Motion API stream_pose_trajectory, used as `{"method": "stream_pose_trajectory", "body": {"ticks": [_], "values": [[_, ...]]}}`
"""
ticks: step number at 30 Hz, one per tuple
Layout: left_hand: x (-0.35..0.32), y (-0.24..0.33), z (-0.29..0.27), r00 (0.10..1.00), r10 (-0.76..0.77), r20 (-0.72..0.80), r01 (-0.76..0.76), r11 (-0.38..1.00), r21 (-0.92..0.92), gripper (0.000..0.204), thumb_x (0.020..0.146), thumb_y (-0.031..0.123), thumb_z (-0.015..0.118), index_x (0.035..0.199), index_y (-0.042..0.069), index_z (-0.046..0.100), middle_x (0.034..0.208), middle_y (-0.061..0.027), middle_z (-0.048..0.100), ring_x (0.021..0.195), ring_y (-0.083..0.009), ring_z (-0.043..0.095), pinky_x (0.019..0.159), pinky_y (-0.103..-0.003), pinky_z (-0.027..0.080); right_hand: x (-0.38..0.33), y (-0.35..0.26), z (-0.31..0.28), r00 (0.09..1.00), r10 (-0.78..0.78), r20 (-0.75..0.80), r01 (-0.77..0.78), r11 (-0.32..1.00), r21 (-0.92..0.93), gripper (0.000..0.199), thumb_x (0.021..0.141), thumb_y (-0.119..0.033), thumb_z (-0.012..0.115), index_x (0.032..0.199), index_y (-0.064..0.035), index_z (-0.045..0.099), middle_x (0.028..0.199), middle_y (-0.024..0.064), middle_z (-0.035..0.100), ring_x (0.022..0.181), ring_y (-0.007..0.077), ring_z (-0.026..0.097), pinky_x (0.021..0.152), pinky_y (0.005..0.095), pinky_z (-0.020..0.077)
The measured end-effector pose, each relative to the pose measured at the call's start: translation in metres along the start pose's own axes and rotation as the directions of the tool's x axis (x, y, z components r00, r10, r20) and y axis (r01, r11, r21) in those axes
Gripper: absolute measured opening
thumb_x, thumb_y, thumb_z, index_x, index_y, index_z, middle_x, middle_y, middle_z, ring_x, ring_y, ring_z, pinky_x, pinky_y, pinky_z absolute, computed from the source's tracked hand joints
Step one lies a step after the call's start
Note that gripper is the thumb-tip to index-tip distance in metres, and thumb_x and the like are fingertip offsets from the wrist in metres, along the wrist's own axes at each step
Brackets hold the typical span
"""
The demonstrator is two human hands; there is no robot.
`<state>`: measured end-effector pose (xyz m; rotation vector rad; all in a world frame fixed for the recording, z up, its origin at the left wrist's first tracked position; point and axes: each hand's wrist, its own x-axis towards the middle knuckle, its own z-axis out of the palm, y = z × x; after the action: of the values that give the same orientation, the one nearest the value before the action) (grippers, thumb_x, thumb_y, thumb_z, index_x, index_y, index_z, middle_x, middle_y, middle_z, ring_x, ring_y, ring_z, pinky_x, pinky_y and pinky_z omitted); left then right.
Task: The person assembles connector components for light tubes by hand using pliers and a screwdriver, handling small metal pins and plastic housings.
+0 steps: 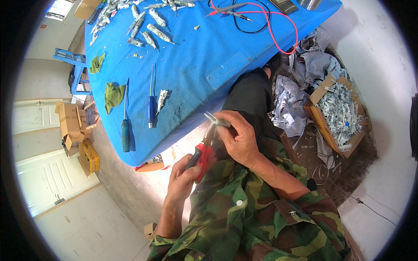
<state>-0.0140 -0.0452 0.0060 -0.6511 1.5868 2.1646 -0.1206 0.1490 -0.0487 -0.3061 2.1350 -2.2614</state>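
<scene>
My left hand (182,178) grips the red handles of a pair of pliers (203,153) below the blue table's near edge. The pliers' jaws point up toward a small grey metal part (216,120), which my right hand (237,137) pinches between thumb and fingers. Both hands are over my lap, above camouflage clothing. How the jaws meet the part is hard to tell.
The blue table (204,56) carries two screwdrivers (125,126) (150,106), a small metal part (162,99), green rags (113,95), several grey parts at the back and red and black probe leads (265,19). A cardboard box of grey parts (342,113) sits on the right; cardboard boxes (72,124) on the left.
</scene>
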Motion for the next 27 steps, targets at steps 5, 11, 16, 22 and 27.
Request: {"method": "stream_pose_trajectory", "body": {"ticks": [5,11,16,22,27], "values": [[-0.001,0.006,0.017,0.997,0.026,-0.077,-0.026,1.0,0.003,0.024,0.083,0.011,0.063,0.101,-0.004,0.062,0.103,-0.0105,0.064,0.097,-0.0211,0.064,0.098,-0.036,0.049,0.0,-0.002,0.001,0.997,0.067,-0.031,-0.066,0.997,0.051,0.033,0.091,0.009,0.065,0.122,0.0007,0.065,0.116,0.0124,0.067,0.098,0.0203,0.07,0.077,0.0296,0.0572],[-0.002,0.012,0.032,0.989,0.068,-0.129,-0.067,0.998,0.017,0.024,0.085,0.011,0.063,0.103,-0.004,0.065,0.089,-0.0009,0.058,0.079,-0.0104,0.05,0.073,-0.025,0.037,0.0,0.002,0.001,0.999,0.042,-0.029,-0.041,0.998,0.051,0.034,0.09,0.009,0.065,0.123,0.0,0.065,0.116,0.0119,0.067,0.097,0.0188,0.07,0.075,0.0285,0.0574],[-0.002,-0.002,0.019,0.994,0.034,-0.106,-0.036,0.999,-0.017,0.034,0.088,0.013,0.061,0.115,-0.006,0.067,0.095,-0.0058,0.065,0.085,-0.0123,0.057,0.079,-0.026,0.044,-0.001,0.003,0.001,0.997,0.07,-0.03,-0.067,0.995,0.076,0.035,0.089,0.01,0.064,0.122,-0.0002,0.065,0.117,0.011,0.066,0.096,0.0173,0.069,0.074,0.0278,0.057],[-0.006,0.008,0.023,0.996,-0.077,-0.054,0.081,0.993,0.085,0.047,0.086,0.018,0.066,0.125,-0.009,0.065,0.124,-0.0196,0.07,0.102,-0.0177,0.066,0.09,-0.031,0.051,-0.001,0.003,0.001,0.996,0.079,-0.031,-0.077,0.995,0.068,0.034,0.088,0.01,0.065,0.121,-0.0005,0.065,0.115,0.0101,0.066,0.093,0.0165,0.069,0.073,0.0277,0.0564],[-0.007,0.003,0.017,0.997,-0.06,-0.056,0.066,0.99,0.128,0.055,0.081,0.023,0.074,0.126,-0.009,0.065,0.127,-0.0189,0.07,0.108,-0.0206,0.066,0.097,-0.034,0.05,0.0,0.0,0.0,0.998,0.057,-0.032,-0.056,0.998,0.041,0.032,0.089,0.009,0.066,0.119,-0.0004,0.065,0.113,0.0103,0.067,0.092,0.0162,0.069,0.073,0.0277,0.056]]}}
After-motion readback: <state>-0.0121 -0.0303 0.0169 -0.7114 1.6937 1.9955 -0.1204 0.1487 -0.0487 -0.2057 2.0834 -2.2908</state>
